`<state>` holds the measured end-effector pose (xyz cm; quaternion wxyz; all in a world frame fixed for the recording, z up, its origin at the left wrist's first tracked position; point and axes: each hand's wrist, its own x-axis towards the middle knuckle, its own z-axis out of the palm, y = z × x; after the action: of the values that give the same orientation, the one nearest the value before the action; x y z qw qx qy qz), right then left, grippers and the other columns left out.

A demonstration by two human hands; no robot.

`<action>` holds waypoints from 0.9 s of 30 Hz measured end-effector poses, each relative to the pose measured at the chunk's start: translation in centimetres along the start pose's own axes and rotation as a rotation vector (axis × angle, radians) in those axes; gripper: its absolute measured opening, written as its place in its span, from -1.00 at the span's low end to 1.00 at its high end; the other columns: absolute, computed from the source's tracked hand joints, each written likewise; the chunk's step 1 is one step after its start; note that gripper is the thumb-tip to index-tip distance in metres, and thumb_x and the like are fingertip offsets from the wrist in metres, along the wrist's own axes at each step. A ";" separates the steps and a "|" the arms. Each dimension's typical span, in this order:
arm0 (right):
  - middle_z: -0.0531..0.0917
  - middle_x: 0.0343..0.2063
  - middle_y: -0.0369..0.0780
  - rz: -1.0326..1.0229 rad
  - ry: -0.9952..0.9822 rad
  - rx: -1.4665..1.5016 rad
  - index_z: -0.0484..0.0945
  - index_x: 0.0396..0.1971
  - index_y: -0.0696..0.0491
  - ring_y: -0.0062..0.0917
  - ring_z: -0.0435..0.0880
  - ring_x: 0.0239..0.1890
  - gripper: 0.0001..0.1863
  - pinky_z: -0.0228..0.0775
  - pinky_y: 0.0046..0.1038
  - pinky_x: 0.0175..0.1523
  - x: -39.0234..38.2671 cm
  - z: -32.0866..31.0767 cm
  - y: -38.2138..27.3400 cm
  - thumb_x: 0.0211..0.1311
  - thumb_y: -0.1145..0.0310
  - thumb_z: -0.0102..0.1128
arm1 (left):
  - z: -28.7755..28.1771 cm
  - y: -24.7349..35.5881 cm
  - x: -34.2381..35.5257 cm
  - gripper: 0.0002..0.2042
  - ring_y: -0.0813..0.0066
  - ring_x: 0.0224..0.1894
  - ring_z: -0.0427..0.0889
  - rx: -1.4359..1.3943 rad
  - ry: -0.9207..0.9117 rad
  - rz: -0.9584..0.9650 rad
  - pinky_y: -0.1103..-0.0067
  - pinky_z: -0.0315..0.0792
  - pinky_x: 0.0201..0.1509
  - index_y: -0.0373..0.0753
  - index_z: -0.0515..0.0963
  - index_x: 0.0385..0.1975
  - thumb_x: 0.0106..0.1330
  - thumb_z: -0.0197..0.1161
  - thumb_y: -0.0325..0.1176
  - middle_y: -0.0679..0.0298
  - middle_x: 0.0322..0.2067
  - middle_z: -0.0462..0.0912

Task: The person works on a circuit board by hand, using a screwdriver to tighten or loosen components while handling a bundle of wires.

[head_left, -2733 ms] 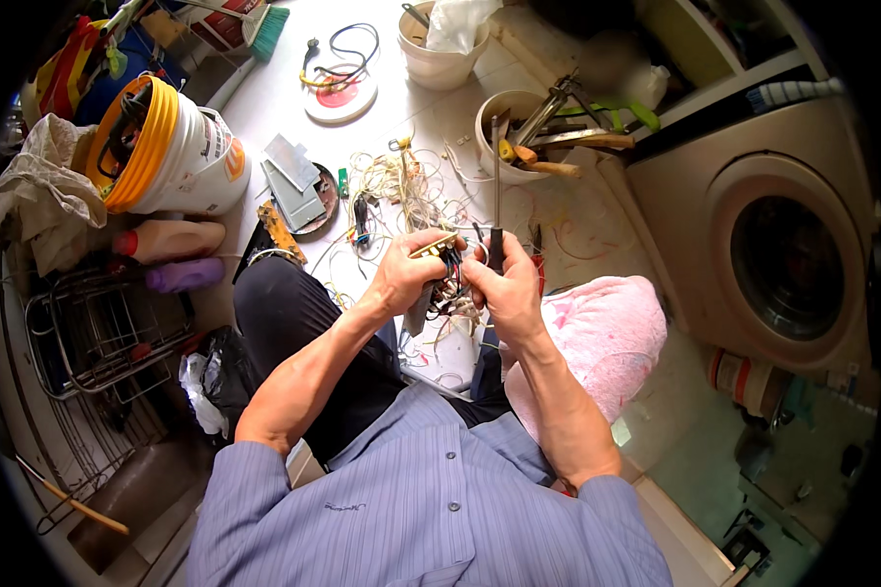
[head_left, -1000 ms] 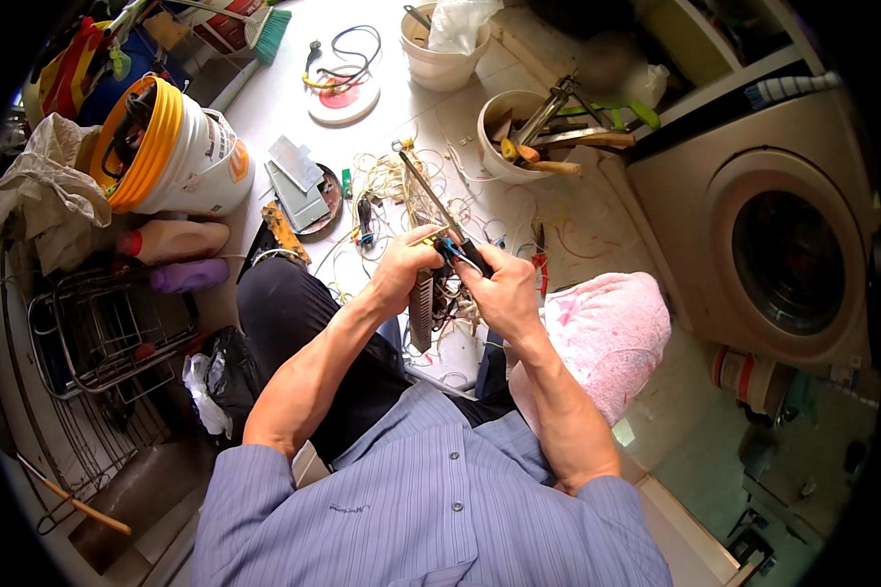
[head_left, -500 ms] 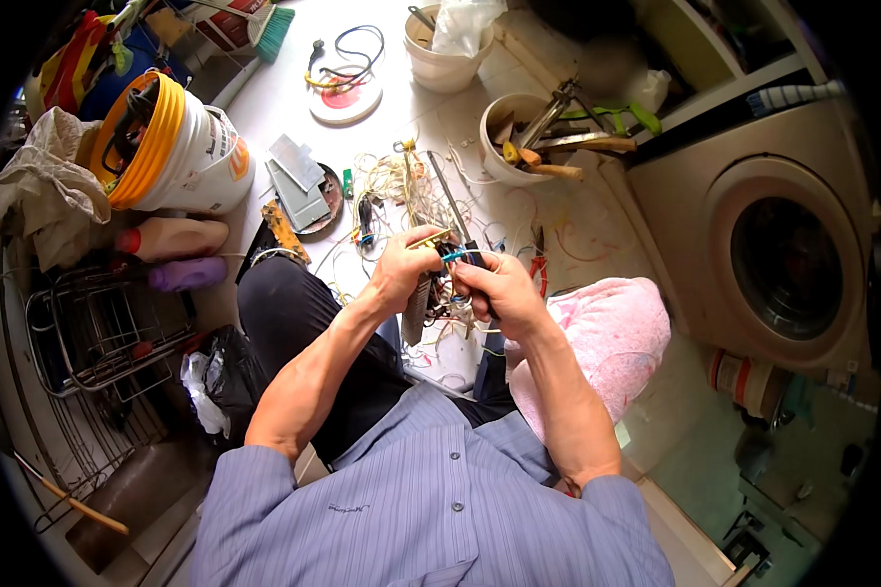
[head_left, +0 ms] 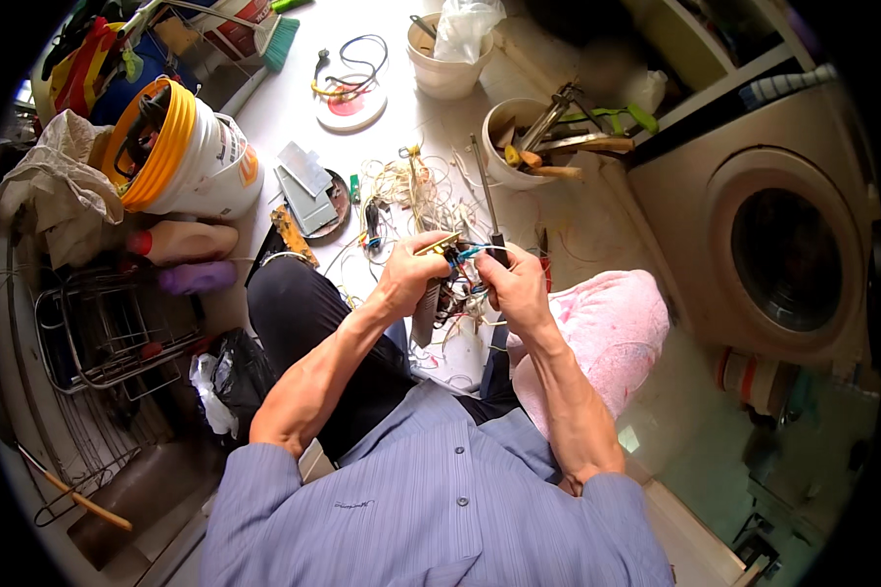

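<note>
Over my lap, my left hand (head_left: 411,274) is closed on what looks like a circuit board (head_left: 439,244) with a yellowish edge. A grey metal plate (head_left: 425,315) hangs below that hand. My right hand (head_left: 515,292) is closed around a long-shafted screwdriver (head_left: 486,186), its shaft pointing away from me. The thumb and fingers of that hand also pinch a blue wire piece (head_left: 471,252) beside the board. A tangle of coloured wires (head_left: 452,298) hangs between and below both hands. The exact grip points are partly hidden by my fingers.
Loose pale wires (head_left: 419,191) cover the floor ahead. Red-handled pliers (head_left: 545,264) lie by my right knee, which a pink towel (head_left: 607,328) covers. A tool bucket (head_left: 504,117) stands beyond. A yellow-rimmed bucket (head_left: 220,166) stands left, a washing machine (head_left: 695,215) right.
My right hand has moved a little right, away from my left hand. The screwdriver has shifted right and stands more upright in the view. My left hand keeps its hold on the board.
</note>
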<state>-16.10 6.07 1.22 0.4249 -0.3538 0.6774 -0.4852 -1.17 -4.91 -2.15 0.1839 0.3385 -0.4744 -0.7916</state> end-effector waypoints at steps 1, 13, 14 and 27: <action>0.63 -0.56 -0.13 0.054 -0.023 0.193 0.60 -0.25 0.23 -0.55 0.60 -0.47 -0.78 0.43 -0.39 -0.34 -0.6 0.4 -0.2 0.30 0.34 0.24 | -0.4 -0.3 0.0 -0.59 0.49 -0.33 0.63 -0.014 -0.026 -0.011 0.58 0.54 -0.20 -0.45 0.61 -0.08 0.04 0.12 -0.45 0.22 -0.32 0.67; 0.49 -0.72 -0.25 -0.479 0.154 -0.166 0.59 -0.32 0.17 -0.53 0.47 -0.65 -0.87 0.36 -0.40 -0.47 -1.6 2.5 2.6 0.27 0.41 0.24 | -1.9 0.3 0.2 -0.62 0.43 -0.37 0.63 -0.151 -0.070 -0.090 0.51 0.57 -0.22 -0.44 0.58 -0.14 0.02 0.09 -0.45 0.19 -0.37 0.62; 0.55 -0.64 -0.26 -0.137 0.085 0.032 0.57 -0.35 0.18 -0.51 0.52 -0.59 -0.85 0.36 -0.38 -0.43 -0.3 0.1 2.4 0.31 0.39 0.22 | -1.8 0.9 0.1 -0.61 0.40 -0.37 0.64 -0.183 -0.060 -0.064 0.50 0.59 -0.21 -0.45 0.58 -0.12 0.02 0.08 -0.45 0.16 -0.35 0.62; 0.70 -0.46 -0.20 -0.097 0.110 -0.172 0.58 -0.30 0.14 -0.37 0.71 -0.38 -0.71 0.52 -0.34 -0.21 -1.0 0.7 1.2 0.08 0.31 0.47 | -1.3 -0.9 0.8 -0.58 0.36 -0.36 0.66 -0.281 -0.127 -0.115 0.46 0.62 -0.22 -0.45 0.53 -0.03 0.09 0.06 -0.43 0.06 -0.31 0.66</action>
<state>-15.17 7.02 0.18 0.3314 -0.3941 0.7209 -0.4639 -0.77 -5.77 -3.60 0.1536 0.2851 -0.3495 -0.8792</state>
